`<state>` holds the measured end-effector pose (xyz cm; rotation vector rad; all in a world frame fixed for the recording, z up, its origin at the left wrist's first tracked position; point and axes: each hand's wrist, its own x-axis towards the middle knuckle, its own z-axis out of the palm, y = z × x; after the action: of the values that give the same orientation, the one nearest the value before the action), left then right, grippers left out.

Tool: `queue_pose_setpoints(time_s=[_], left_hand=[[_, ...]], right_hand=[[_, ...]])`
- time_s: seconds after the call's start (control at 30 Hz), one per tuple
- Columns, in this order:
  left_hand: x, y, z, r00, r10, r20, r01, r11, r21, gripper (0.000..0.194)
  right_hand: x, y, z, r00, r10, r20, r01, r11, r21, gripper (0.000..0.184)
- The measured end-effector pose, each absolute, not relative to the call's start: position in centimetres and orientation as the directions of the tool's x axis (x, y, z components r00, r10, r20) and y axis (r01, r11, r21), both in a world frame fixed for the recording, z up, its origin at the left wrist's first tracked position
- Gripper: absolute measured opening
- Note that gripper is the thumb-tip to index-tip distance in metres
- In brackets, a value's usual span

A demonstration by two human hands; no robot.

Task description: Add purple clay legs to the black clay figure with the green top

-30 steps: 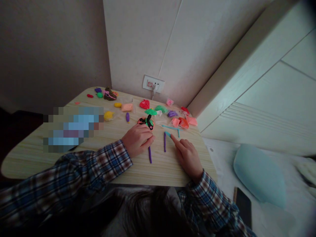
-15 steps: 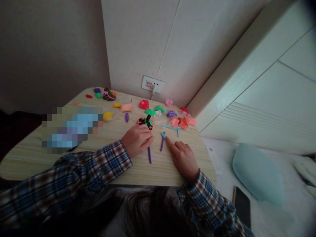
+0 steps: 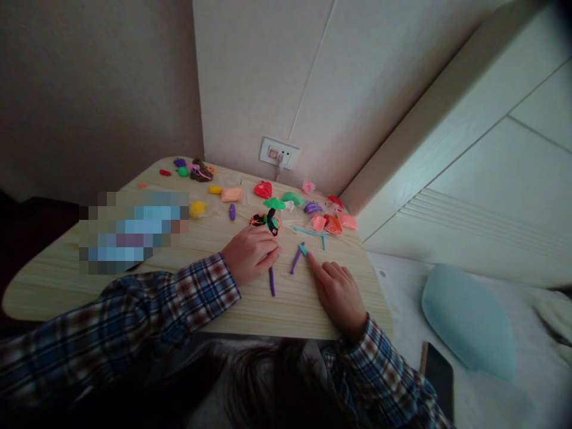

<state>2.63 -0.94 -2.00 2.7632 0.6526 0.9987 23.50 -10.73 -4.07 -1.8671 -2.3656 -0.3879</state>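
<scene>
My right hand [image 3: 338, 292] is closed on a turquoise clay modelling knife [image 3: 304, 249], index finger stretched along it. The blade's tip meets the upper end of a short purple clay strip [image 3: 297, 258] lying on the table. My left hand [image 3: 251, 255] rests on the tabletop with fingers curled together, tips hidden; what is under them I cannot make out. Just beyond its fingers stands a black clay figure [image 3: 271, 222] with a green top [image 3: 274, 204]. From beneath the left hand a longer purple clay strip [image 3: 272, 282] sticks out toward me.
Bagged clay in red [image 3: 263, 189], orange [image 3: 333, 224] and purple [image 3: 313, 207] lies along the back. Turquoise tools [image 3: 324, 241] lie right of the figure. A brown clay piece [image 3: 201, 171] stands back left, a blurred-out object [image 3: 134, 232] nearer. A wall socket [image 3: 279, 154] is behind the table.
The modelling knife and my right hand have shifted slightly right. The short purple strip's upper end now leans further right. My left hand stays in place; the whole view has shifted a little.
</scene>
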Motion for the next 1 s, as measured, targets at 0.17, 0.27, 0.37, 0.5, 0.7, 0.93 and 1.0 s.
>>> queue_pose_setpoints(time_s=[0.17, 0.27, 0.37, 0.5, 0.7, 0.93, 1.0], left_hand=[[2.6, -0.9, -2.0, 0.678, 0.454, 0.579, 0.367, -0.891, 0.269, 0.029], [2.6, -0.9, -2.0, 0.681, 0.439, 0.586, 0.357, -0.898, 0.259, 0.029], [2.7, -0.9, -2.0, 0.682, 0.429, 0.593, 0.345, -0.903, 0.256, 0.029], [2.6, -0.9, -2.1, 0.678, 0.453, 0.579, 0.365, -0.891, 0.269, 0.029], [2.7, -0.7, -2.5, 0.687, 0.424, 0.590, 0.337, -0.905, 0.258, 0.030], [2.6, -0.8, -2.1, 0.686, 0.452, 0.570, 0.363, -0.892, 0.269, 0.029], [2.6, -0.8, -2.2, 0.686, 0.445, 0.576, 0.358, -0.895, 0.266, 0.030]], right_hand=[[23.0, -10.4, -4.0, -0.282, 0.931, 0.232, 0.958, 0.262, 0.116, 0.046], [24.2, -11.5, -4.2, -0.269, 0.930, 0.250, 0.963, 0.251, 0.102, 0.046], [25.2, -12.3, -4.4, -0.279, 0.927, 0.252, 0.960, 0.269, 0.073, 0.047], [25.2, -11.6, -4.2, -0.287, 0.921, 0.264, 0.957, 0.286, 0.045, 0.048], [25.6, -10.2, -3.9, -0.212, 0.922, 0.323, 0.957, 0.263, -0.122, 0.049], [26.1, -9.2, -3.5, -0.325, 0.927, 0.189, 0.941, 0.337, -0.031, 0.044], [26.8, -10.0, -3.7, -0.321, 0.931, 0.171, 0.944, 0.329, -0.018, 0.044]])
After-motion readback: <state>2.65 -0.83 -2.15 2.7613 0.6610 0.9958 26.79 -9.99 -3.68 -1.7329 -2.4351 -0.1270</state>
